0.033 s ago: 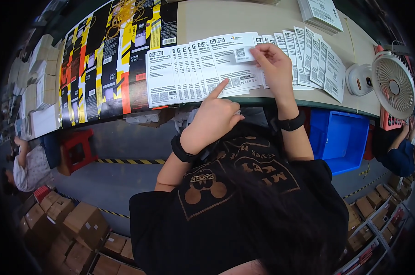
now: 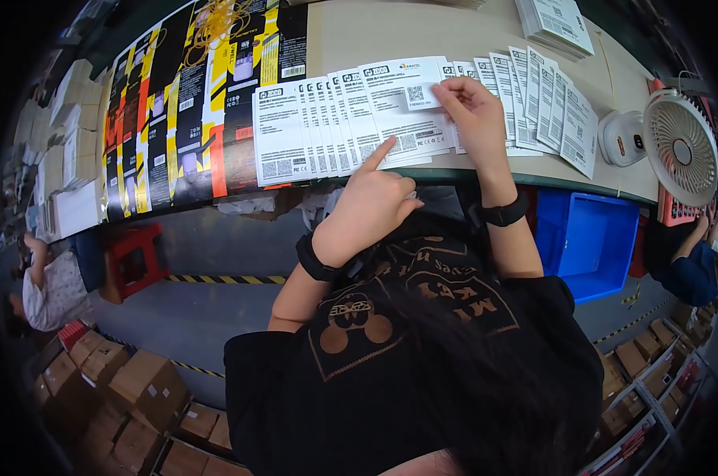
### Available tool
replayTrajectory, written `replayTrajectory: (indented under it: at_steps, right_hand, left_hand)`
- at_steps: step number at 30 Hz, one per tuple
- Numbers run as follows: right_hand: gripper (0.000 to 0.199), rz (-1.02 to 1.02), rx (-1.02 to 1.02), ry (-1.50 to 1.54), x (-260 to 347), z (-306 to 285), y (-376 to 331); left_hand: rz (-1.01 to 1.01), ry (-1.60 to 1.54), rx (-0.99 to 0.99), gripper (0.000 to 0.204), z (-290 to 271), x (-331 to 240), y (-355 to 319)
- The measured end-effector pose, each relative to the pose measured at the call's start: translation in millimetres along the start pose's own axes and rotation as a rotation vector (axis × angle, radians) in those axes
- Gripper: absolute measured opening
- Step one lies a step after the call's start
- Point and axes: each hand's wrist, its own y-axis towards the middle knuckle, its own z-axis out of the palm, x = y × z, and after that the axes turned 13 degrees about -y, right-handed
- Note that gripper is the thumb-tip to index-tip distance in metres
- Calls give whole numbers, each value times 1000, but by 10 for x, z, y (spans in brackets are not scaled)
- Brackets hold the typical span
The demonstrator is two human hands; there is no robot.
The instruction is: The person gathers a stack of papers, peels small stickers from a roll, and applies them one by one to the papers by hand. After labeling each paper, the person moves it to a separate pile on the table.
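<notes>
My right hand (image 2: 471,111) pinches the right edge of a small white label (image 2: 418,96) with a square code on it. The label lies over the upper right part of a white printed leaflet (image 2: 386,107); whether it touches the sheet I cannot tell. My left hand (image 2: 373,202) holds nothing; its index finger is stretched out with the tip on the leaflet's lower part, the other fingers loosely curled. To the left, overlapping leaflets (image 2: 279,139) form a row along the table's near edge. More fanned leaflets (image 2: 578,135) spread out right of my right hand.
A white fan (image 2: 681,151) stands at the table's right end. Printed black-and-yellow sheets (image 2: 188,119) cover the left, with yellow rubber bands (image 2: 216,28) on top. A leaflet stack (image 2: 555,28) sits far right. Below are a blue bin (image 2: 585,246) and a red stool (image 2: 134,262).
</notes>
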Motion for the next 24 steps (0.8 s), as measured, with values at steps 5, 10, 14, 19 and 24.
replayTrajectory:
  at_steps: [5, 10, 14, 19, 24]
  right_hand:
    - [12, -20, -44, -117, -22, 24, -9]
    - [11, -31, -26, -184, -73, 9, 17]
    - [13, -28, -32, -219, -79, 28, 20]
    - [14, -48, -44, -260, -103, 29, 28]
    - [15, -60, -50, -276, -123, 22, 41]
  left_hand:
    - [-27, 4, 24, 22, 13, 27, 38]
    - [-32, -5, 19, 21, 44, 49, 77]
    - [-47, 0, 37, 20, 66, 79, 91]
    - [-51, 14, 46, 20, 69, 82, 113]
    - [-47, 8, 42, 19, 78, 86, 131]
